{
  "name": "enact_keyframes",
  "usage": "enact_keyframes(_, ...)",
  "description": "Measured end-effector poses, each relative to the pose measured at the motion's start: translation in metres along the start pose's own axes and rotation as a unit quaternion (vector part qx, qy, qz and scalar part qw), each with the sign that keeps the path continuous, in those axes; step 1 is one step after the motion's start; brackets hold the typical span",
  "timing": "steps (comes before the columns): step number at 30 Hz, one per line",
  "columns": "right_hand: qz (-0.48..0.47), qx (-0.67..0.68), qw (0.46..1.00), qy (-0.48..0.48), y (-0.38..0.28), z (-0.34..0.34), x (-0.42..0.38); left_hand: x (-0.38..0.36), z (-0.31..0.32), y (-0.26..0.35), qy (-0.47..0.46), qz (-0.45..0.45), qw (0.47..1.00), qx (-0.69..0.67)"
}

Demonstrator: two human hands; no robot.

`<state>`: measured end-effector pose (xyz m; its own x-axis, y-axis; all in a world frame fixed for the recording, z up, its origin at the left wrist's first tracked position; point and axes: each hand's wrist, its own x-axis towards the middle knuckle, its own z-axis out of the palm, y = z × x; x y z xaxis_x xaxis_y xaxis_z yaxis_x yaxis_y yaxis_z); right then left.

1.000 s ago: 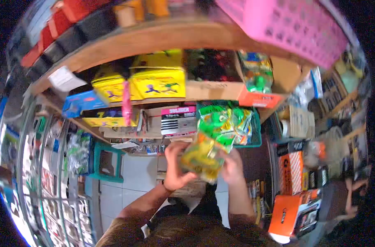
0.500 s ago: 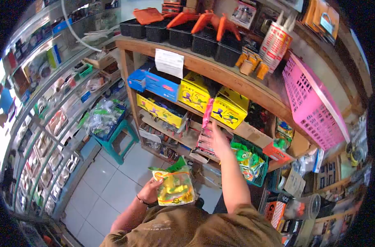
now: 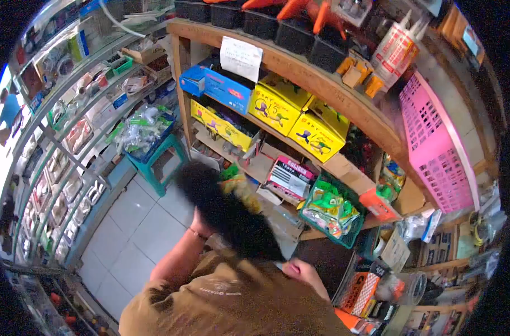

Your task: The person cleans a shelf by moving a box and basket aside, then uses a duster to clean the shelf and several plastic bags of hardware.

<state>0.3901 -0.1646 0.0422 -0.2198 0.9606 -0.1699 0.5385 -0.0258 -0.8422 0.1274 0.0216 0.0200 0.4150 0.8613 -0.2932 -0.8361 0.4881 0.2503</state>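
My left hand (image 3: 201, 224) is low in front of my body, partly covered by a black, fluffy duster (image 3: 232, 213). The clear plastic packet (image 3: 238, 190) with green and yellow in it shows in part behind the duster, on the left hand's side. At the lower right, my right hand (image 3: 301, 271) is closed at the duster's lower end, where a short pale piece shows. Motion blurs the duster, and its head lies across the packet.
Wooden shelving ahead carries yellow boxes (image 3: 319, 134), a blue box (image 3: 224, 92) and a green basket (image 3: 330, 210) of packets. A pink basket (image 3: 439, 151) leans at right. A teal stool (image 3: 160, 168) stands on the tiled floor (image 3: 129, 224) beside glass shelves.
My right hand has drawn back from the shelf, where it was at a pink thing, to beside my body. The black duster now covers much of the packet and left hand.
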Motion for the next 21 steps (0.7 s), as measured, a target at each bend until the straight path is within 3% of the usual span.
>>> enact_keyframes(1,0.222,0.306,0.926,0.024,0.007,0.006,-0.020,0.003,0.000,-0.003,0.007,-0.007,1.000,0.012)
enact_keyframes(2,0.223,0.322,0.920,0.032,-0.004,0.010,-0.025,0.009,-0.002,-0.005,-0.071,-0.044,0.996,-0.012)
enact_keyframes(4,0.262,0.013,0.952,0.158,-0.039,0.009,-0.035,0.022,-0.001,-0.014,-0.225,-0.133,0.963,-0.071)
enact_keyframes(5,0.263,0.070,0.948,0.164,-0.051,0.007,-0.037,0.010,0.034,-0.017,-0.118,-0.158,0.980,-0.038)
enact_keyframes(6,0.269,0.076,0.943,0.178,-0.034,0.013,-0.048,0.012,0.039,-0.024,-0.121,-0.174,0.977,-0.032)
enact_keyframes(8,0.314,0.245,0.909,0.126,-0.001,0.019,-0.061,0.017,0.047,-0.035,-0.102,-0.145,0.984,-0.009)
enact_keyframes(9,0.191,0.059,0.967,0.155,-0.011,0.018,-0.071,0.020,0.050,-0.040,-0.094,-0.128,0.987,0.001)
enact_keyframes(10,0.190,0.057,0.966,0.166,-0.016,0.015,-0.071,0.025,0.056,-0.044,-0.086,-0.108,0.990,0.010)
enact_keyframes(12,0.301,0.123,0.926,0.195,-0.021,0.013,-0.080,0.029,0.062,-0.049,-0.104,-0.183,0.978,0.002)
enact_keyframes(13,0.308,0.124,0.922,0.199,-0.022,0.013,-0.088,0.042,0.042,-0.052,-0.164,-0.199,0.966,0.001)
enact_keyframes(14,0.272,0.102,0.935,0.202,-0.022,0.012,-0.096,0.040,0.048,-0.058,-0.165,-0.208,0.964,0.000)
enact_keyframes(16,0.238,0.077,0.946,0.207,-0.019,0.011,-0.103,0.036,0.067,-0.068,-0.077,-0.038,0.981,0.175)
enact_keyframes(17,0.258,0.068,0.935,0.235,-0.015,0.013,-0.105,0.043,0.062,-0.061,-0.245,-0.229,0.941,-0.054)
enact_keyframes(18,0.278,0.058,0.923,0.260,-0.015,0.015,-0.107,0.031,0.076,-0.067,-0.116,-0.214,0.969,0.040)
enact_keyframes(19,0.203,-0.004,0.944,0.259,-0.018,0.012,-0.109,0.042,0.053,-0.072,-0.140,-0.222,0.965,0.023)
enact_keyframes(21,0.235,0.062,0.939,0.242,-0.016,0.013,-0.113,0.050,0.037,-0.075,-0.164,-0.227,0.960,0.004)
